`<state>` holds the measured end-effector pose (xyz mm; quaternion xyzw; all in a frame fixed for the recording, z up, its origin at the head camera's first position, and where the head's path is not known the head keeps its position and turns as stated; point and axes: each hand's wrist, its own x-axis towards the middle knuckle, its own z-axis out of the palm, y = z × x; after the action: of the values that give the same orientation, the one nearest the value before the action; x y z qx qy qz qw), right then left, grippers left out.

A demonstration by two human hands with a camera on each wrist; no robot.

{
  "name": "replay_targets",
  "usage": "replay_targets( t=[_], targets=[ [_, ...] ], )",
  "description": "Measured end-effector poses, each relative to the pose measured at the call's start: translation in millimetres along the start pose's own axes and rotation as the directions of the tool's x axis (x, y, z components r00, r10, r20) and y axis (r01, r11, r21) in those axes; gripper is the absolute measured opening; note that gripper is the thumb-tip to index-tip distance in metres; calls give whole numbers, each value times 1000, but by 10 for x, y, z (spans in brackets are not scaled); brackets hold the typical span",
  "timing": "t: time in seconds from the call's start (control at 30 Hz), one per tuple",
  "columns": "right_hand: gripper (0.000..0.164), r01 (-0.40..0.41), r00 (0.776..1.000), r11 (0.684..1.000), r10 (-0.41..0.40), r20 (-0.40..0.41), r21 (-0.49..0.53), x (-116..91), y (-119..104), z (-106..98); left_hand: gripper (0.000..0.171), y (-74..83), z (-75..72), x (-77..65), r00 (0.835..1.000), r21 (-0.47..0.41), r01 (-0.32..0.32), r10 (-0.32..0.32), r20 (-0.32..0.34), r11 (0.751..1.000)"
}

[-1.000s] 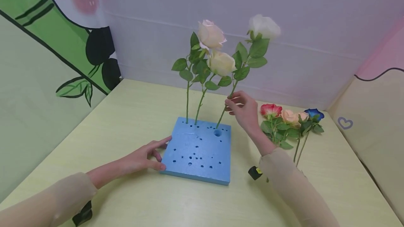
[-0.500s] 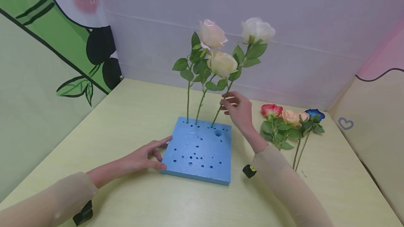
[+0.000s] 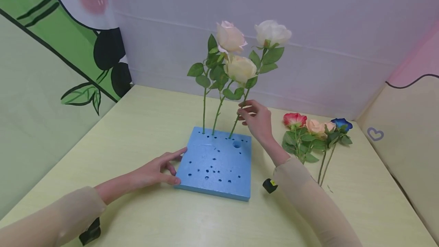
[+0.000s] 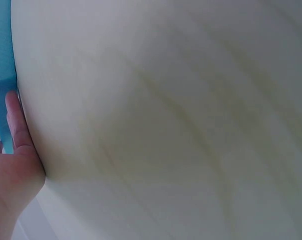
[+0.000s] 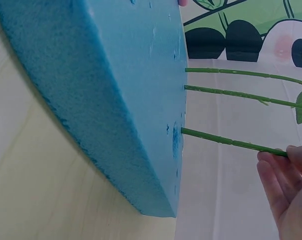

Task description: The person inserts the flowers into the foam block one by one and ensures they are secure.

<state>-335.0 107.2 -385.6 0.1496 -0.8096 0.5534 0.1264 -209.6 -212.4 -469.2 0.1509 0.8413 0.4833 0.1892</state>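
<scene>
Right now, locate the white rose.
In the head view, the white rose is right of the pale pink rose and cream rose, its stem pinched by the right hand, its foot at the blue block near the far edge.

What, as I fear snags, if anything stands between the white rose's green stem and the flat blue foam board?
Nothing visible: the right hand pinches the green stem of the white rose; its lower end meets the flat blue foam board near the far edge.
</scene>
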Motion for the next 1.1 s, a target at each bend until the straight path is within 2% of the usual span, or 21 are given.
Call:
replay_targets(
  t=[0.27, 0.53, 0.8, 1.1],
  targets=[
    [17, -2, 1000, 1000, 2, 9, -14, 24, 5, 0, 91, -2, -10, 12, 1000, 7, -2, 2, -1, 1000],
    [19, -67, 998, 998, 66, 18, 17, 27, -39, 21, 90, 4, -23, 11, 1000, 5, 0, 0, -2, 1000],
    [21, -112, 993, 992, 113, -30, 50, -18, -11, 89, 90, 8, -8, 0, 1000, 2, -7, 7, 7, 1000],
    [16, -107, 991, 991, 113, -76, 78, -58, -19, 151, 90, 1, -4, -1, 1000, 3, 2, -2, 0, 1000]
  ],
)
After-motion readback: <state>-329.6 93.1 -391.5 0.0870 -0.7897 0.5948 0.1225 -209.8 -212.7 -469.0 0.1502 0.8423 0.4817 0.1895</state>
